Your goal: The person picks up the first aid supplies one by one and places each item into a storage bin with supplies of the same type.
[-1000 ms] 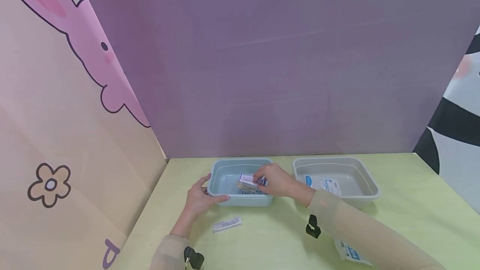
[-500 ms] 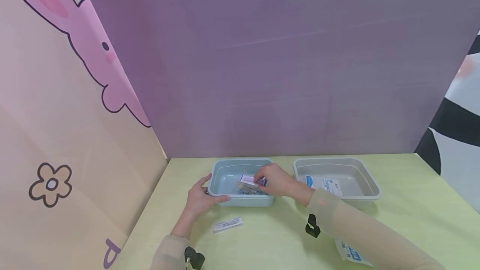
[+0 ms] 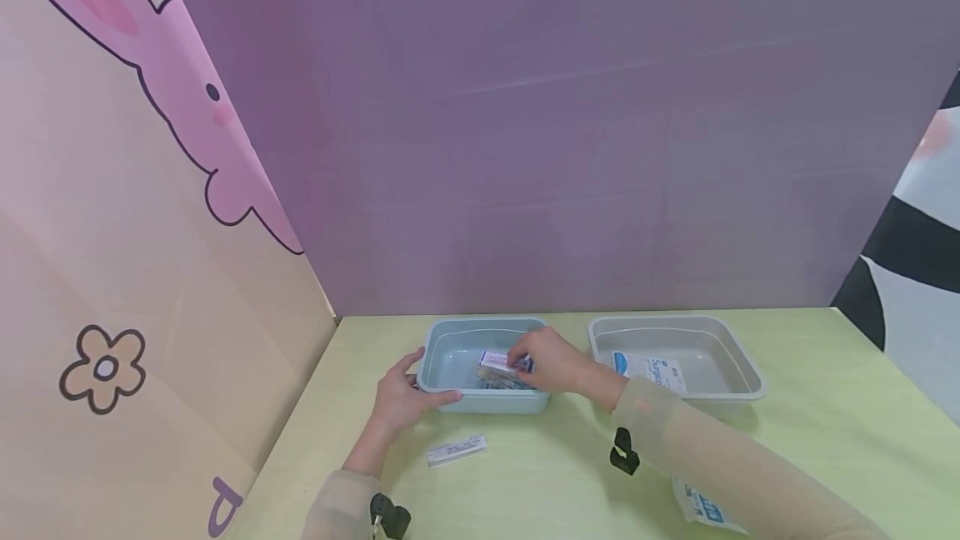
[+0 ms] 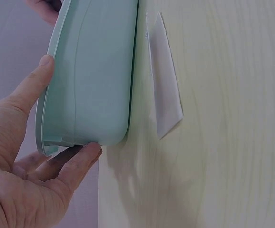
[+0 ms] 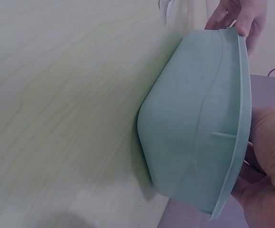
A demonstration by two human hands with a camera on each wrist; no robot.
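Note:
A light blue plastic basin [image 3: 483, 403] stands on the table. My left hand [image 3: 401, 397] grips its near left corner; in the left wrist view the thumb lies on the rim and the fingers [image 4: 83, 161] curl against the outside. My right hand [image 3: 551, 361] reaches over the near right rim, its fingertips pinching a small white-and-purple packet [image 3: 495, 359] inside. Under that packet lies a bundle of thin tan sticks [image 3: 497, 378], partly covered. In the right wrist view the basin wall [image 5: 190, 109] hides the fingertips and contents.
A narrow white printed packet [image 3: 457, 451] lies in front of the basin. To the right stands a grey basin [image 3: 720, 396] holding a white-and-blue packet [image 3: 652, 370] with partly readable print. Another white-and-blue packet [image 3: 701, 507] is partly hidden under the right forearm. A purple partition [image 3: 555, 148] borders the table's back.

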